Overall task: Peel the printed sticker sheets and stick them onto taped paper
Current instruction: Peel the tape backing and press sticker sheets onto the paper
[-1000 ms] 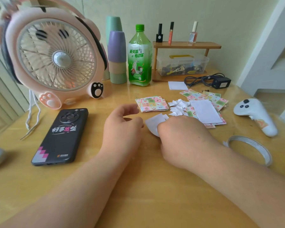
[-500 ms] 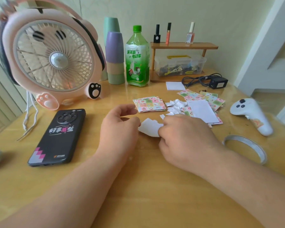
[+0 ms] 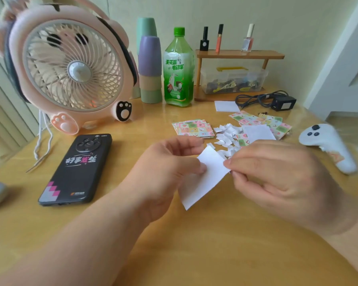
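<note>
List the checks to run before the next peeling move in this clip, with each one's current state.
1. Left hand pinches the white sheet at its left edge: ok.
2. Right hand pinches its right corner: ok.
3. Backing already split from the sticker at that corner: cannot tell, the hand hides it.
4. Printed face toward the camera: not ok, only white shows.
5. Stack of printed sheets lies on the table beyond the hands: ok.

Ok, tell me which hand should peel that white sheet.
Probably the right. The right hand pinches the right corner of the white sheet, while the left hand grips its opposite edge, steadying it.
</note>
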`<state>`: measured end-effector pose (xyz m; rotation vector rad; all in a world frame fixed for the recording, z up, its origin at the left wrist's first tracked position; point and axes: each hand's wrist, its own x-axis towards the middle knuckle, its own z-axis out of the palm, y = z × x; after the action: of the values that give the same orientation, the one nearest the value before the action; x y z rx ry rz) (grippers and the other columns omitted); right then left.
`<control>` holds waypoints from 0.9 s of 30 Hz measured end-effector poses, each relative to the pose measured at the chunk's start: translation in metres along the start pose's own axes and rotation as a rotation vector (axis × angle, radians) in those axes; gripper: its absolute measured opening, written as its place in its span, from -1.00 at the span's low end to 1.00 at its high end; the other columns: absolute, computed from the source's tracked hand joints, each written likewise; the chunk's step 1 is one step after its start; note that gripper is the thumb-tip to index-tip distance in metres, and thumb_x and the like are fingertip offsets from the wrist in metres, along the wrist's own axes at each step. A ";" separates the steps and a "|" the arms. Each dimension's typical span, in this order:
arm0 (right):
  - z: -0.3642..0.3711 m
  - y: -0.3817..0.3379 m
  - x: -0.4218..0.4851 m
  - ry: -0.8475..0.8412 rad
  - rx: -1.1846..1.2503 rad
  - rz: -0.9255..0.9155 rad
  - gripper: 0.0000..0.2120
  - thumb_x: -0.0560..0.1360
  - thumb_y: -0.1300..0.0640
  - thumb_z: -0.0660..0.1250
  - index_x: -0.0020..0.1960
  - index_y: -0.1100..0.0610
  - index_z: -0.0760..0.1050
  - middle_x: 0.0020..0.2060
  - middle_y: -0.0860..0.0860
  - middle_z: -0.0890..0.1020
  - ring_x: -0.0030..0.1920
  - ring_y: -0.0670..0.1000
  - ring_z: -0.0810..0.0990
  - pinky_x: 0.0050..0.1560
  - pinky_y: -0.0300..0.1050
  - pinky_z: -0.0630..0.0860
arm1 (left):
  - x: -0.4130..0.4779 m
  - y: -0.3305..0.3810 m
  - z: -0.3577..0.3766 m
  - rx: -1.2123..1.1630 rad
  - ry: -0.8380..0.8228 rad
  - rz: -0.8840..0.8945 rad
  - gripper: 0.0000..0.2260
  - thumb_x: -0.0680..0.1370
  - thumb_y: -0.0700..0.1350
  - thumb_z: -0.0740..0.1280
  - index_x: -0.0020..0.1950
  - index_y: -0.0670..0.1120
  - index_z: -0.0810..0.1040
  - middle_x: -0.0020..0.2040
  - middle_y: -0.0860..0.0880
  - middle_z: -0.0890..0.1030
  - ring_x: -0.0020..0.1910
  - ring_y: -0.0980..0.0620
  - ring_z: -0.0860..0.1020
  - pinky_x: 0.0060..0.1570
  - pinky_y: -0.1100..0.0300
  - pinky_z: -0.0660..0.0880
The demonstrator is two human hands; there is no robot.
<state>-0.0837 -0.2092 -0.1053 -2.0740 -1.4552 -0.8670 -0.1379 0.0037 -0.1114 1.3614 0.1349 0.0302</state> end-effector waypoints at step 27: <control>-0.007 -0.025 0.006 -0.205 0.793 0.976 -0.60 0.42 -0.12 0.37 -0.20 0.26 0.49 -0.38 0.20 0.41 -0.29 -0.01 0.40 -0.24 -0.09 0.30 | -0.022 -0.010 0.029 0.047 0.188 0.229 -0.57 0.32 -0.28 0.59 0.13 -0.03 0.61 -0.12 0.14 0.72 -0.23 0.12 0.66 -0.11 0.17 0.53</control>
<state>-0.1072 -0.2015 -0.0960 -1.8694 -0.5204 0.2813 -0.1572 -0.0291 -0.1134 1.4147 0.1370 0.3495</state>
